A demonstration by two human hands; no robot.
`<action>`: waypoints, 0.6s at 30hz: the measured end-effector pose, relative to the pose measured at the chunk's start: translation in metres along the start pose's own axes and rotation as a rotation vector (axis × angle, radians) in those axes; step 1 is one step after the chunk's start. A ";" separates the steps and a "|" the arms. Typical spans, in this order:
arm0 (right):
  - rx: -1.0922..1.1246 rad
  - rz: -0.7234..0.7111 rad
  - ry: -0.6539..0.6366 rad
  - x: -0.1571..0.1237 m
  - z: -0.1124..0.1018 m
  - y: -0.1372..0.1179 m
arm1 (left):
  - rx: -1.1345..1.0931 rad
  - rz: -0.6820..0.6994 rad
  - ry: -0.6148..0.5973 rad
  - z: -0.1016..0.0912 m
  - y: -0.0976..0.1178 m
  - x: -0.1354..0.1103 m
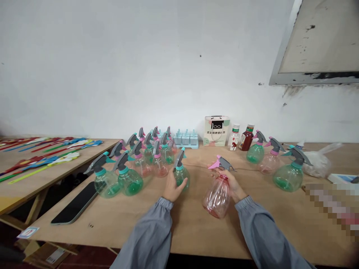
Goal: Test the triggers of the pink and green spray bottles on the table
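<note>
My left hand (172, 186) is wrapped round the body of a green spray bottle (183, 174), which stands upright with a turquoise collar and grey trigger head. To its right, my right hand (234, 185) grips a pink spray bottle (217, 198) by the neck, just under its grey and pink head. This bottle leans slightly, and I cannot tell whether its base touches the table (196, 233). Left of my hands stands a group of green and pink spray bottles, among them a green one (130, 181) and a pink one (160, 165).
At the right stand more spray bottles (288, 175) beside a clear plastic bag (318, 162). A paper bag (215, 130), two drink bottles (234, 138) and a light-blue mould (186, 139) line the wall. A phone (75, 203) lies left. Colourful sticks (45, 164) cover another table.
</note>
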State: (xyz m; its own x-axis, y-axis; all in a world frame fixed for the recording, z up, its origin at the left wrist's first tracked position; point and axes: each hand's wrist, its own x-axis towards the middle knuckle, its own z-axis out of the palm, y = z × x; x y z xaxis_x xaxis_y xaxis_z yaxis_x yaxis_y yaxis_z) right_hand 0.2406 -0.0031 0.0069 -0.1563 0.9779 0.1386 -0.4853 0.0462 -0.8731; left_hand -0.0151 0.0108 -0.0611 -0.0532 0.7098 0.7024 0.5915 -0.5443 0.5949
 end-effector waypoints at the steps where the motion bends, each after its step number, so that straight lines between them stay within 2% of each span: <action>1: -0.009 0.007 0.001 -0.001 0.000 0.000 | 0.000 0.002 0.001 0.000 0.000 0.000; 7: -0.047 -0.052 0.114 0.001 -0.002 0.001 | -0.001 -0.003 -0.005 0.000 0.001 0.000; 10: -0.041 -0.140 0.170 0.002 -0.002 -0.005 | 0.006 -0.002 -0.006 0.000 0.000 0.000; 14: -0.103 -0.159 0.240 -0.002 -0.006 -0.017 | 0.010 -0.024 -0.024 -0.001 -0.001 0.000; 16: -0.156 -0.192 0.315 -0.008 -0.015 -0.025 | 0.009 -0.026 -0.033 -0.002 -0.001 0.000; 18: -0.218 -0.291 0.471 -0.019 -0.033 -0.035 | 0.003 -0.017 -0.040 -0.003 0.000 0.001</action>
State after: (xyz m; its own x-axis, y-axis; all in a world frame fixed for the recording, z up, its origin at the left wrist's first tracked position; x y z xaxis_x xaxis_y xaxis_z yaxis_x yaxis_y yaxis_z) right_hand 0.2891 -0.0163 0.0197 0.3795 0.9015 0.2081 -0.2552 0.3182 -0.9130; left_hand -0.0175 0.0099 -0.0593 -0.0309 0.7365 0.6758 0.5930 -0.5307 0.6055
